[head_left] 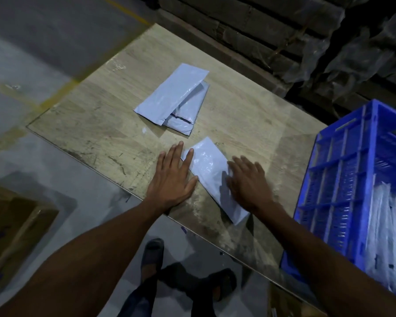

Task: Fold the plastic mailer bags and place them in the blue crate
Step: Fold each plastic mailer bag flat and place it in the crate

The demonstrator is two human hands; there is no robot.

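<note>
A folded pale mailer bag [209,170] lies near the front edge of the wooden table [101,124]. My left hand [173,179] lies flat with straight fingers, its fingertips on the bag's left edge. My right hand [248,181] presses flat on the bag's right side, fingers spread. Farther back on the table lie two more pale mailer bags [172,94], one overlapping the other. The blue crate [343,179] stands at the right end of the table, with white folded bags inside it.
A cardboard box [14,227] sits on the floor at the left. Stacked cardboard and plastic-wrapped goods [306,42] rise behind the table. My feet [153,257] stand on the grey floor below the table's front edge.
</note>
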